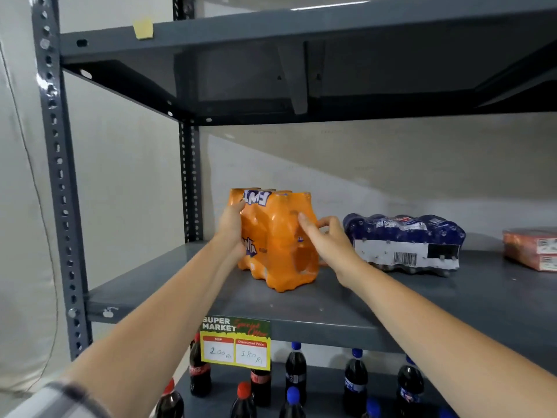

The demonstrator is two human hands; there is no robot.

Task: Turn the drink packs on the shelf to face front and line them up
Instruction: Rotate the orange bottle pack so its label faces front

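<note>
An orange shrink-wrapped drink pack (275, 239) stands upright on the grey shelf (301, 306), turned at an angle with a corner toward me. My left hand (230, 227) presses against its left side. My right hand (327, 239) holds its right side, thumb on the front face and fingers behind. To the right a dark blue drink pack (404, 241) lies on its side, barcode label facing me. At the far right edge sits a red pack (532, 248), partly cut off by the frame.
A grey shelf board (271, 34) hangs overhead and a perforated post (57, 176) stands at the left. A price sign (236, 342) is fixed to the shelf's front edge. Several cola bottles (295, 372) stand on the shelf below.
</note>
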